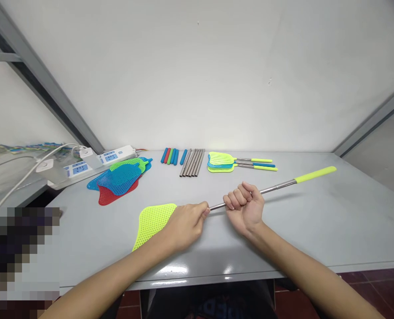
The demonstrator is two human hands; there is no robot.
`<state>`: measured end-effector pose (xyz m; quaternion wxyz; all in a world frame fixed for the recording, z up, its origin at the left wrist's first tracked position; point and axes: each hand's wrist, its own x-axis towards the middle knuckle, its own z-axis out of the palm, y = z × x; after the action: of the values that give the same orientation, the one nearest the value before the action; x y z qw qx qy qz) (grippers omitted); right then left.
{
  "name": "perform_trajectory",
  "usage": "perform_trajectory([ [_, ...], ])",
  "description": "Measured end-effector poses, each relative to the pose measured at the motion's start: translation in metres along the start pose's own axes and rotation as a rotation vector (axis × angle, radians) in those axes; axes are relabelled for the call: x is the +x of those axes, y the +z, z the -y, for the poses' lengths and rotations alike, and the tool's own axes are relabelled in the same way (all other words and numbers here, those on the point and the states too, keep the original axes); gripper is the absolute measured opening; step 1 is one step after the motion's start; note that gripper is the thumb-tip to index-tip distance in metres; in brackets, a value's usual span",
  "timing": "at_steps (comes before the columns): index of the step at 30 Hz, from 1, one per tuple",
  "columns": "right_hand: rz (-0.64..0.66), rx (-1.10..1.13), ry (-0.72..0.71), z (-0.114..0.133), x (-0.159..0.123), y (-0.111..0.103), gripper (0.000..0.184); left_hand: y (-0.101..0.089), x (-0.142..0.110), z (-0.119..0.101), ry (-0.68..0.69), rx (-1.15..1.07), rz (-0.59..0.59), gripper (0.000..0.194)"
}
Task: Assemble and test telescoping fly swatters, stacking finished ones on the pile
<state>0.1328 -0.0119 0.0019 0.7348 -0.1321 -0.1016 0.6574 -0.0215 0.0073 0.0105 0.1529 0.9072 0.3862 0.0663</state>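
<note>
Gripping a yellow-green fly swatter (217,207) at two places, both hands work over the grey table (349,221), near its front edge. Left hand (188,225): back of hand upward, fingers closed around the narrow end of the shaft, next to the perforated head (155,221); part of the head hidden behind hand and forearm. Right hand (245,207): palm turned up toward the viewer, fingers curled over, metal shaft (278,186) running through the fist; firmness of hold cannot be told. A short stretch of bare shaft shows between the hands. Swatter slants up to the right, its yellow-green handle (316,174) well out beyond the right hand.

Behind, along the wall: three assembled swatters (221,158) with heads overlapping, two handles yellow-green, one blue. Left of these, a row of metal rods (191,164) side by side, slanted. Next left, coloured grips (171,156) in blue, red and green, one blue piece set slightly apart. Farther left, loose heads (119,179) piled in blue, green and red, just beside a white power strip (125,153) with chargers plugged in.
</note>
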Motion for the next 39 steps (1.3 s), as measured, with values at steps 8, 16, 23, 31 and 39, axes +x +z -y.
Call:
perform_trajectory([
  [8,0.027,-0.074,0.079,0.013,0.005,0.003,0.036,-0.002,0.0,0.0,0.006,-0.054,-0.058,0.034],
  [16,-0.164,-0.093,0.133,0.017,0.016,-0.002,0.026,-0.002,0.003,0.01,0.0,-0.027,-0.08,0.037],
  [23,-0.435,-0.021,-0.087,0.037,0.032,-0.013,0.022,-0.003,0.003,0.019,-0.028,0.02,-0.068,0.038],
  [31,-0.408,-0.126,-0.069,0.041,0.034,-0.019,0.027,-0.004,0.002,0.018,-0.048,0.061,-0.019,0.037],
  [39,-0.389,-0.125,-0.114,0.039,0.031,-0.02,0.031,-0.003,0.001,0.016,-0.049,0.074,0.0,0.034],
])
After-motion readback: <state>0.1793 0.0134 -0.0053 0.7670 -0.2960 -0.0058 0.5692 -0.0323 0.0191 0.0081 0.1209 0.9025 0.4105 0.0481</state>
